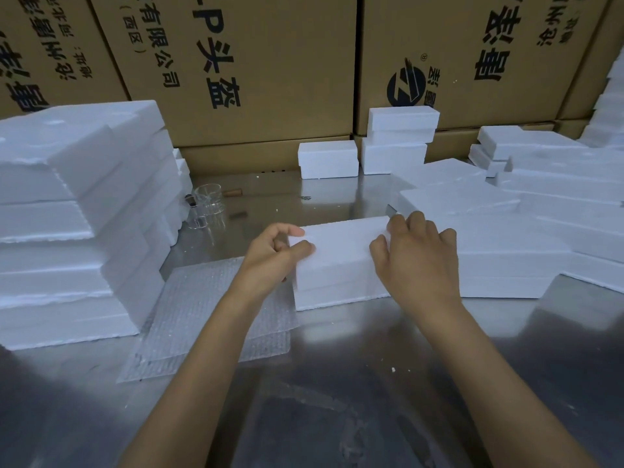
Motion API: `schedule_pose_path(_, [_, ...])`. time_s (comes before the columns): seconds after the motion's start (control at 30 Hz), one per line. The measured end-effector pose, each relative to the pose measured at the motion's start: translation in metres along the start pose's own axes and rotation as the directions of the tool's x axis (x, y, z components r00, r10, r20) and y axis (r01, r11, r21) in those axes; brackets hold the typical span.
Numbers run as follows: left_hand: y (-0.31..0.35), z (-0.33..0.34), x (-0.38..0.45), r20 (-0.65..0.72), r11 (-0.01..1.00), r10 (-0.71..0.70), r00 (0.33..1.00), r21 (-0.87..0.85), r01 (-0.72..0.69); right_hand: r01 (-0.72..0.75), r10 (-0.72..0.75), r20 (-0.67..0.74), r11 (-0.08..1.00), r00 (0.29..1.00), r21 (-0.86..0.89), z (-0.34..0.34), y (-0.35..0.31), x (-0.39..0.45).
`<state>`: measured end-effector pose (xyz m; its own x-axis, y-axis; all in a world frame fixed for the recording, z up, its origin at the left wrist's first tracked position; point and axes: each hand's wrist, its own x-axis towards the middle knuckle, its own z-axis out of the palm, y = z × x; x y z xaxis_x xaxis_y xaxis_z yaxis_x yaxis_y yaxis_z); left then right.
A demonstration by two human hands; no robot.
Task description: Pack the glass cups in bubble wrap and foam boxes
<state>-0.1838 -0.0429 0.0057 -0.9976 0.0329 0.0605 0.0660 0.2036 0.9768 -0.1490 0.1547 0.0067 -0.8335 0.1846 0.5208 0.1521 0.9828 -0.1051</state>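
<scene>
Closing the foam box (337, 261) looks like the step in hand: it sits mid-worktop (337, 383), lid on base with a seam showing along the near side. The left hand (273, 251) pinches the box's left end, thumb on top and fingers curled at the edge; the right hand (415, 251) has its fingers curled over the far right corner, thumb on the lid, so both grips are closed on the box. Whether a cup is inside cannot be seen. To seat the lid well, press evenly at both ends, not one corner, keep the edges flush all round, and go gently, since foam crumbles and glass may lie beneath. Two glass cups (207, 201) wait near the left, just beside the tall stack of foam boxes (77, 214). Sheets of bubble wrap (202, 315) lie flat under the left forearm, touching the box's near left corner. More foam pieces (506, 231) lie on the right, with cardboard cartons (270, 62) behind
</scene>
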Motion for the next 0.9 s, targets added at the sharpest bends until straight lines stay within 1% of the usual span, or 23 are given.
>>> schedule_pose_path(0.13, [-0.004,0.007,-0.001,-0.055,0.998,0.012,0.998,-0.069,-0.016,-0.021,0.021,-0.013,1.0,1.0,-0.016,0.003,-0.001,-0.001])
schedule_pose_path(0.17, [-0.005,0.007,-0.001,-0.055,0.997,0.015,0.998,-0.078,-0.02,-0.028,0.028,-0.028,1.0,0.999,-0.01,0.002,-0.002,-0.003])
schedule_pose_path(0.23, [-0.006,0.007,0.0,-0.037,0.994,0.02,0.999,-0.102,-0.024,-0.01,0.013,-0.105,0.999,0.994,0.035,0.001,-0.006,-0.008])
schedule_pose_path(0.3, [-0.007,0.006,0.0,-0.034,0.993,0.029,0.999,-0.113,-0.033,0.097,-0.079,-0.178,0.99,0.981,0.099,-0.001,-0.016,-0.014])
schedule_pose_path(0.33, [-0.007,0.007,0.001,-0.038,0.992,0.038,0.999,-0.115,-0.043,0.17,-0.147,-0.17,0.977,0.974,0.129,0.0,-0.022,-0.016])
schedule_pose_path(0.4, [-0.009,0.008,0.001,-0.041,0.991,0.055,0.998,-0.121,-0.06,0.289,-0.276,-0.096,0.94,0.956,0.181,0.004,-0.033,-0.023])
schedule_pose_path(0.47, [-0.01,0.01,0.0,-0.064,0.991,0.064,0.996,-0.112,-0.071,0.35,-0.347,-0.047,0.924,0.937,0.156,0.013,-0.036,-0.027])
schedule_pose_path(0.57, [-0.014,0.013,-0.001,-0.137,0.988,0.09,0.986,-0.116,-0.106,0.326,-0.32,-0.069,0.937,0.945,0.128,0.025,-0.033,-0.026])
schedule_pose_path(0.67, [-0.015,0.015,-0.001,-0.169,0.982,0.043,0.985,-0.172,-0.072,0.3,-0.292,-0.081,0.947,0.953,0.118,0.036,-0.032,-0.018])
schedule_pose_path(0.77, [-0.017,0.012,0.002,-0.21,0.977,0.0,0.978,-0.21,-0.045,0.29,-0.286,-0.048,0.951,0.957,0.106,0.047,-0.03,-0.002])
schedule_pose_path(0.9, [-0.019,0.008,0.004,-0.255,0.986,-0.012,0.967,-0.165,-0.031,0.27,-0.273,0.018,0.958,0.962,0.099,0.059,-0.029,0.026])
